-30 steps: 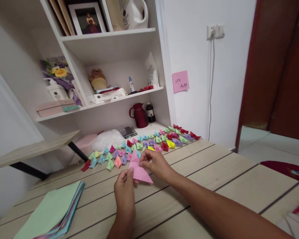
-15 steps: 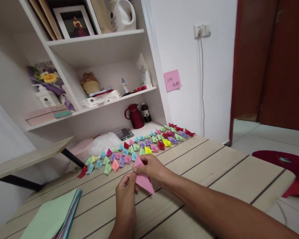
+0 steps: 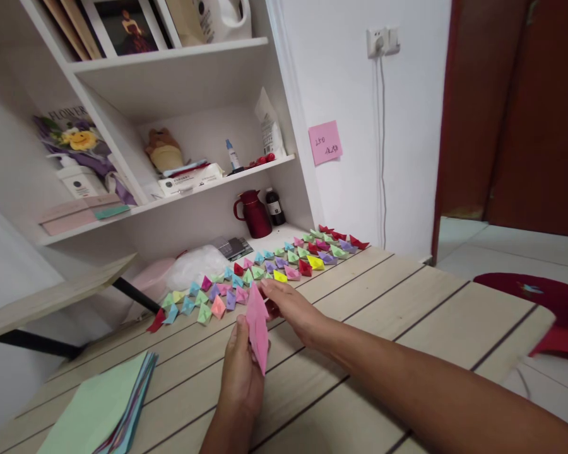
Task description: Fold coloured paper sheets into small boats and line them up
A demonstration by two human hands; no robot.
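A folded piece of pink origami paper (image 3: 257, 328) stands nearly upright above the table, pointed at top and bottom. My left hand (image 3: 243, 372) grips its lower left side, with the thumb on the near face and the fingers behind. At the upper right edge, my right hand (image 3: 296, 309) is closed on the paper, its fingertips partly hidden behind it. Just beyond my hands, rows of small folded paper boats (image 3: 218, 307) in many colours cover the far side of the table.
A stack of coloured paper sheets (image 3: 99, 400) lies front left on the slatted wooden table (image 3: 360, 372). A small raised shelf (image 3: 57, 296) stands at the left. Behind are a dark red jug (image 3: 255, 214), a dark bottle (image 3: 275, 207) and a clear plastic bag (image 3: 194, 270).
The pink paper has turned from a slanted position to a more upright one. My left hand has shifted its grip along the lower side. The whole view has tilted slightly downward.
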